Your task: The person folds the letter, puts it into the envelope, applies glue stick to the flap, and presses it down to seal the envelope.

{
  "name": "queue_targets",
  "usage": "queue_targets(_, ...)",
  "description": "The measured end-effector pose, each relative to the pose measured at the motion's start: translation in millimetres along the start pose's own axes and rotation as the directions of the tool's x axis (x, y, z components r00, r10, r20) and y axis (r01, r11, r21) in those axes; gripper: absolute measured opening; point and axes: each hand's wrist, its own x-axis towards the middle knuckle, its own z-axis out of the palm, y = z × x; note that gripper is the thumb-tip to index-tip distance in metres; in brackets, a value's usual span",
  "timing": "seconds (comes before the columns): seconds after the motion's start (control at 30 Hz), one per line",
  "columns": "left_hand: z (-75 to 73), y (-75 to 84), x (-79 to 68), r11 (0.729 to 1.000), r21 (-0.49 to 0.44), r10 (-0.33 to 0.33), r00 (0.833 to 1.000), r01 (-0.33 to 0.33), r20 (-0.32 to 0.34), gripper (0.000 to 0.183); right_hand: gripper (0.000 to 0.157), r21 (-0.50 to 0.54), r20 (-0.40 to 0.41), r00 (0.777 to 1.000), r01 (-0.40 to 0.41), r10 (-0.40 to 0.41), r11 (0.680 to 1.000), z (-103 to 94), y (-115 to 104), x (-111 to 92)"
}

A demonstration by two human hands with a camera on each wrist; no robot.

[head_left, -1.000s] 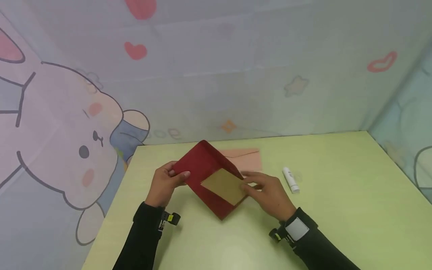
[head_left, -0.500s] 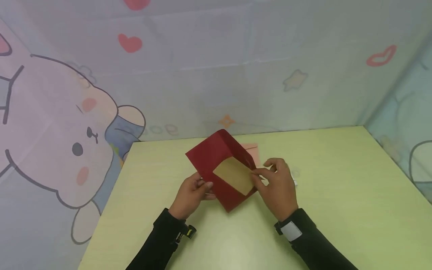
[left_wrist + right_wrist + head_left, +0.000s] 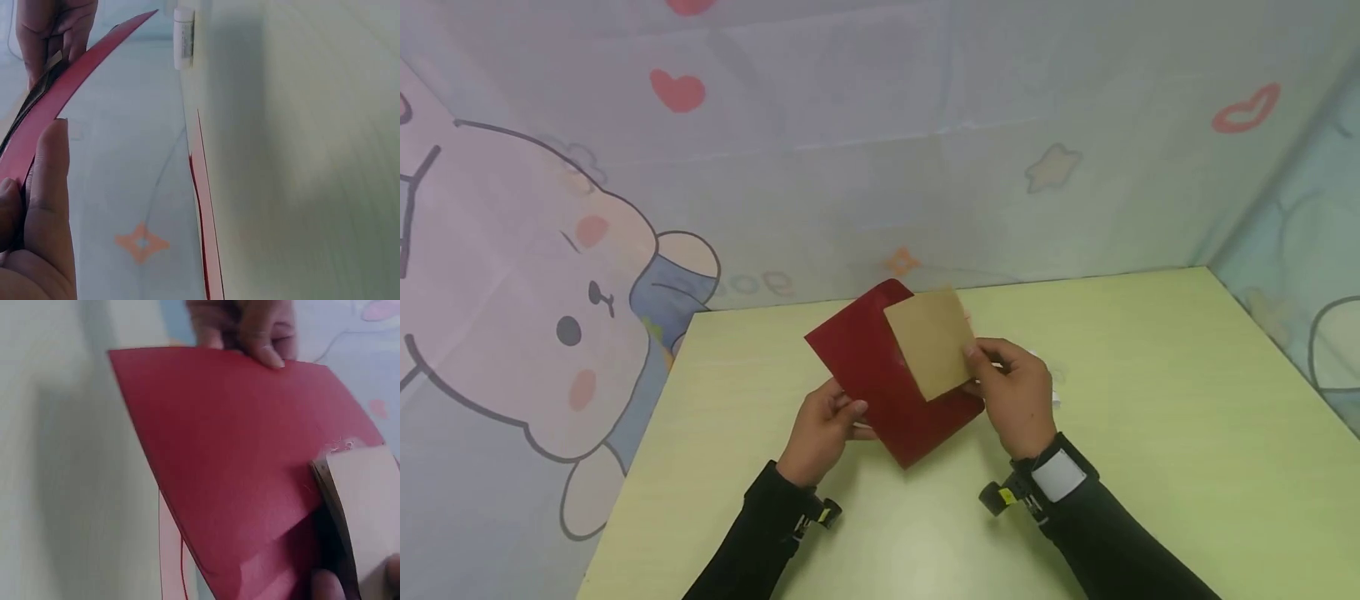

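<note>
My left hand point(image 3: 816, 437) holds a dark red envelope point(image 3: 868, 367) by its lower left edge, thumb on the near face, above the table. My right hand point(image 3: 1018, 396) pinches a tan paper square point(image 3: 931, 342) at its right side. The square stands tilted up in front of the envelope's upper right part and covers it in the head view. From the right wrist, the tan paper square point(image 3: 365, 512) shows a layered edge against the red envelope point(image 3: 219, 444), beside a small shiny patch on the red face.
A pink envelope point(image 3: 206, 212) lies on the pale yellow-green table point(image 3: 1150, 400) behind the red one, nearly hidden from the head view. A white capped tube point(image 3: 184, 39) lies farther right, mostly behind my right hand. A printed cloth backdrop point(image 3: 850, 167) rises at the table's back edge.
The tan paper square, which lay over the red envelope's lower right part, has been raised and turned upward by my right hand. My left hand and the envelope shifted right earlier.
</note>
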Motion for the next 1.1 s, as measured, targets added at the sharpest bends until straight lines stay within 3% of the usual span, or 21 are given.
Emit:
queue_targets(0.13, 1.1, -0.5, 0.3, 1.0, -0.026, -0.009, 1.0, 0.009, 0.007, 0.042, 0.033, 0.203, -0.059, 0.997, -0.04, 0.053, 0.978, 4.2, -0.4, 2.5)
queue_targets(0.27, 0.6, -2.6, 0.6, 0.999, -0.046, -0.013, 1.0, 0.013, 0.01, 0.042, 0.034, 0.269, -0.127, 0.99, -0.022, 0.058, 0.963, 11.4, 3.6, 1.3)
queue_targets(0.43, 0.1, -4.0, 1.2, 0.996, -0.085, -0.005, 1.0, 0.006, 0.012, 0.042, 0.026, 0.162, -0.176, 0.984, 0.072, -0.043, 0.984, 19.4, 16.5, -3.0)
queue_targets(0.7, -0.5, -4.1, 2.9, 0.994, -0.108, -0.028, 0.999, 0.024, -0.033, 0.043, 0.02, -0.019, -0.12, 0.968, 0.222, -0.223, 0.975, 25.5, 30.2, -7.6)
queue_targets(0.97, 1.2, -4.0, 3.1, 0.994, -0.105, -0.039, 0.998, 0.033, -0.048, 0.041, 0.028, -0.165, -0.056, 0.929, 0.352, -0.365, 0.921, 26.3, 33.9, -12.7)
queue_targets(1.1, 2.2, -3.6, 3.1, 0.995, -0.097, -0.03, 0.998, 0.025, -0.046, 0.041, 0.028, -0.244, -0.029, 0.886, 0.442, -0.462, 0.863, 25.8, 37.9, -13.3)
